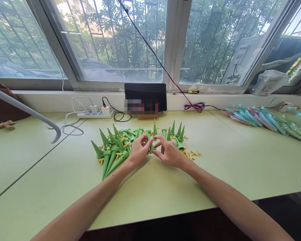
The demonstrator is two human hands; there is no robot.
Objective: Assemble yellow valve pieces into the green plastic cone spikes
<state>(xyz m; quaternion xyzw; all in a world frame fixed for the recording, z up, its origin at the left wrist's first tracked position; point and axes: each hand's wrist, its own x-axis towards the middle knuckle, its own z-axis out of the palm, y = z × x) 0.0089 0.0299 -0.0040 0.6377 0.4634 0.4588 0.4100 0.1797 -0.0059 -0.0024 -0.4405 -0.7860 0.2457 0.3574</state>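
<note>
My left hand (139,150) is closed around a green plastic watering spike (151,146), held just above the table's middle. The fingers of my right hand (168,152) are bent, with thumb and forefinger at the right side of that same spike; part of the contact is hidden. To the left lies a pile of green spikes (112,152), some standing tip up, others lying down. Small yellow valve pieces (190,154) are scattered by my right hand, and more show among the pile. Several upright green spikes (172,129) stand behind my right hand.
A dark-screened tablet (145,95) leans on a stand at the back. Left of it sits a power strip (95,113) with cables. Bagged blue, pink and green pieces (263,117) lie far right. A white curved bar (27,112) crosses the left side.
</note>
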